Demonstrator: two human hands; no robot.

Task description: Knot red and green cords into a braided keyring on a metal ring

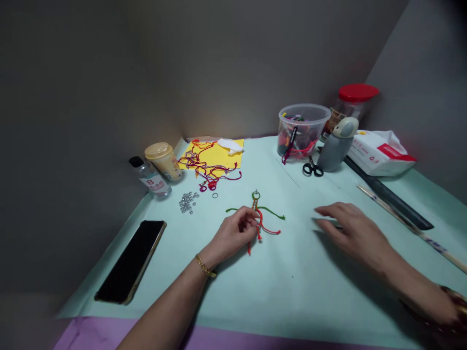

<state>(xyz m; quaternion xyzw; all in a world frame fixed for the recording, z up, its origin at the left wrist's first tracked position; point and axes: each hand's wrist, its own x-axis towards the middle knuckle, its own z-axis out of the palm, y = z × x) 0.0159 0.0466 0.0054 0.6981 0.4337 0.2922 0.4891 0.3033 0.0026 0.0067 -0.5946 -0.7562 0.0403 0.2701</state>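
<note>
My left hand is closed, its thumb and fingers pinched on a small piece of knotted cord lying on the mat. Red and green cord ends spread out from it, and a ring is fixed at its top. Part of the knotting is hidden under my fingertips. To the right, my right hand hovers apart from the cord, thumb and forefinger spread, with nothing visible between them. Left of the cord lie several small metallic beads and a loose ring.
A phone, a bottle and a yellow-lidded cup stand left. Dark red cords lie on yellow paper. Behind right are a tub, black scissors, a grey bottle, tissues and sticks.
</note>
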